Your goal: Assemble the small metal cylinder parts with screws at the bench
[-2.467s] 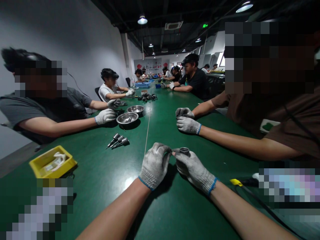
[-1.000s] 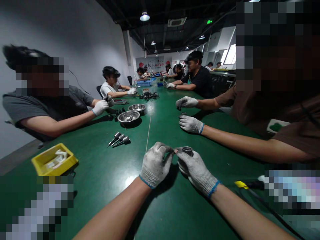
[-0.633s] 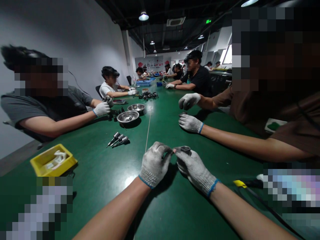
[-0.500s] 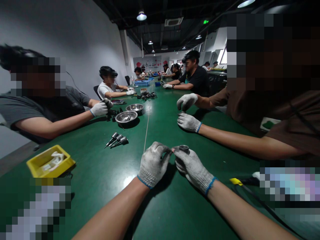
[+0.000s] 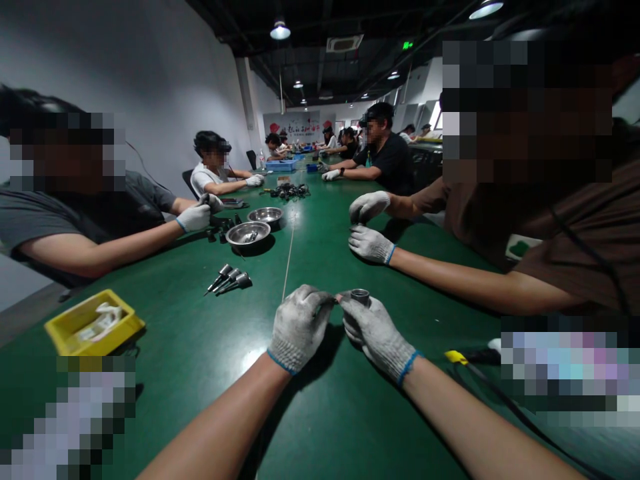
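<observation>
My right hand (image 5: 379, 337), in a white knit glove with a blue cuff, is closed around a dark metal cylinder (image 5: 360, 294) with a round open top. Most of the cylinder is hidden by the fingers. My left hand (image 5: 301, 328), gloved alike, is pinched, its fingertips meeting those of the right just left of the cylinder. Whatever sits in that pinch is too small to make out. Both hands are just above the green table (image 5: 220, 347). Beyond the left one lie three metal pieces with thick heads and thin shafts (image 5: 231, 279).
A yellow bin (image 5: 135, 327) with white cloth-like items stands left. Metal bowls (image 5: 249, 245) and dark parts (image 5: 287, 191) are farther up the table. A co-worker's gloved hand (image 5: 371, 245) works ahead right; another's (image 5: 194, 217) is at left. A yellow-tagged cable (image 5: 456, 358) lies right.
The whole view has shifted slightly to the left. My hands keep nearly the same pose, fingertips still together beside the cylinder. The right co-worker's two hands have come closer together.
</observation>
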Demonstrator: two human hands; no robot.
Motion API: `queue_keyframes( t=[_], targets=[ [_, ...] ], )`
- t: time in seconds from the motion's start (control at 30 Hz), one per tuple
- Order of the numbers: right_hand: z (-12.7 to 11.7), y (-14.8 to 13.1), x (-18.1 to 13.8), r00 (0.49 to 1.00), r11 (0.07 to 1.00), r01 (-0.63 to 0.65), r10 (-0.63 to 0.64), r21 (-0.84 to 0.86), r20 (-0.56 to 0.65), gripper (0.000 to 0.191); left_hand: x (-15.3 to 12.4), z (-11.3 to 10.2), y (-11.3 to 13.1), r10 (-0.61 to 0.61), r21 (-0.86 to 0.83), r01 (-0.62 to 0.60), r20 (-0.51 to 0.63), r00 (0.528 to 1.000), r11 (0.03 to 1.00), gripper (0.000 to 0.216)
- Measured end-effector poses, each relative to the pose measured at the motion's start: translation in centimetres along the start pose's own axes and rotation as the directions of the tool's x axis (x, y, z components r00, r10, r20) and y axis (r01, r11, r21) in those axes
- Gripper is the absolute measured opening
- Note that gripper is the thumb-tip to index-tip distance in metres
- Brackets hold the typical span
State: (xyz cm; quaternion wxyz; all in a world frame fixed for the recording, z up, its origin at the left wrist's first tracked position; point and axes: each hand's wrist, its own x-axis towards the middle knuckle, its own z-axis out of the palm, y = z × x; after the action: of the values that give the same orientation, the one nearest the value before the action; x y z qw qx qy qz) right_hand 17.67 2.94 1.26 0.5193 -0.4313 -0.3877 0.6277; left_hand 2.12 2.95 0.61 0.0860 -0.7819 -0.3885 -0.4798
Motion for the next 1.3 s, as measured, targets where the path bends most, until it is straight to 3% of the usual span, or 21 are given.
queue_keyframes(
  t=[0.53,0.8,1.3],
  targets=[
    [-0.07,0.31,0.21,1.000,0.998,-0.008,0.007,-0.064,-0.016,0.050,0.07,-0.46,0.13,-0.012,-0.021,0.012,-0.009,1.000,1.000,0.008],
    [-0.21,0.33,0.10,1.000,0.998,-0.005,0.006,-0.062,0.005,0.050,0.14,-0.47,0.68,-0.078,-0.050,0.078,-0.005,0.997,0.996,0.009],
    [-0.18,0.36,0.04,0.999,0.995,0.025,-0.028,-0.098,-0.026,0.047,0.17,-0.37,0.41,-0.039,-0.038,0.038,-0.036,0.999,0.999,0.006]
  ],
)
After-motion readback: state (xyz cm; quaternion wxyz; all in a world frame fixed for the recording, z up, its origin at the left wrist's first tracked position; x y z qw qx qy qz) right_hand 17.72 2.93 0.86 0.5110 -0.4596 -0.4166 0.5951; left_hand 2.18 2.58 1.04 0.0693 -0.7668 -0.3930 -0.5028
